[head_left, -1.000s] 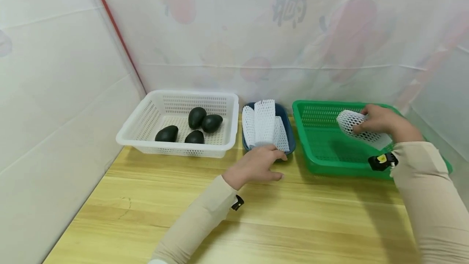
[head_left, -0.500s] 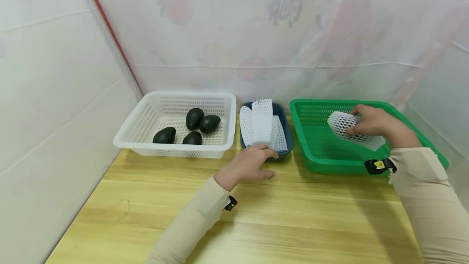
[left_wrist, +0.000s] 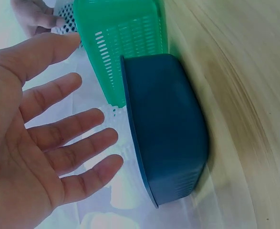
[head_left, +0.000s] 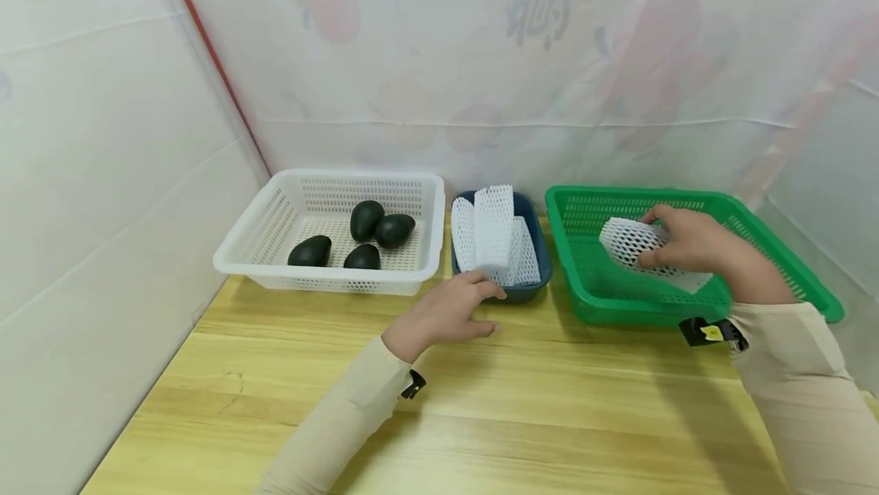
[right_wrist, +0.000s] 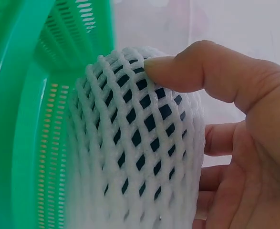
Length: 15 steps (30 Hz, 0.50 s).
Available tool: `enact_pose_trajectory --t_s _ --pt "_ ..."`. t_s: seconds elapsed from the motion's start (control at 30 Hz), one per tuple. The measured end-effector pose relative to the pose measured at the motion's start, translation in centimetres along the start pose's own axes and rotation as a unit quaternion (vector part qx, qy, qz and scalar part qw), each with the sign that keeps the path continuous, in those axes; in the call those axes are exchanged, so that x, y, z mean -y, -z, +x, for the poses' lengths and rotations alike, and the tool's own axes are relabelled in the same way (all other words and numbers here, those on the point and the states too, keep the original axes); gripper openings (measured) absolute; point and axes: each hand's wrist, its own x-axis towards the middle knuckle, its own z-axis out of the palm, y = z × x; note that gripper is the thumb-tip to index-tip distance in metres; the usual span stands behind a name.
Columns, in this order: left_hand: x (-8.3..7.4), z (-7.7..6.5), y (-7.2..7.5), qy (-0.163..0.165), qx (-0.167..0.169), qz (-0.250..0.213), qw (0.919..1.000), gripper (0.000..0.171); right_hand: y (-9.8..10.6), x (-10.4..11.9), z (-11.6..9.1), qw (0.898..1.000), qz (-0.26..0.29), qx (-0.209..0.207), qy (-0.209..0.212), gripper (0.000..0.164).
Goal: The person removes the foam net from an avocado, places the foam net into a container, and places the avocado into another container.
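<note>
My right hand (head_left: 703, 251) grips a white foam net sleeve (head_left: 623, 242) over the green basket (head_left: 632, 312). In the right wrist view, a dark avocado (right_wrist: 150, 123) shows through the mesh, with the thumb pressing the sleeve near its rounded end. My left hand (head_left: 442, 310) holds nothing; its fingers are spread just in front of the small dark blue basket (left_wrist: 168, 129). Several white foam net sleeves (head_left: 493, 228) lie in that blue basket, some standing above its rim.
To the left stands a white basket (head_left: 343, 277) with several dark avocados (head_left: 367, 220) in it. All the baskets sit along the back of a wooden table (head_left: 522, 419). A pale printed sheet (head_left: 426, 53) hangs behind them.
My left hand has drawn back a little to the left from the blue basket. My right hand has moved slightly left over the green basket, still gripping the sleeved avocado.
</note>
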Motion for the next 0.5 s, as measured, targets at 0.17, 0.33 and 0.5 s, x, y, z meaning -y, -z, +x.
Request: enact_pose_trajectory --t_s 0.17,0.33,0.5 --pt "0.1 -0.3 0.0 -0.015 -0.001 0.004 0.9999 0.038 -0.4 0.4 -0.7 1.0 0.003 -0.003 0.009 0.069" --pt "0.4 -0.9 0.0 -0.011 -0.002 0.003 0.9999 0.038 -0.6 1.8 -1.0 0.999 -0.009 -0.017 0.036 0.065" --pt "0.9 -1.5 0.0 -0.02 -0.02 -0.001 0.9996 0.037 -0.8 3.2 -1.2 0.998 -0.012 -0.029 0.054 0.063"
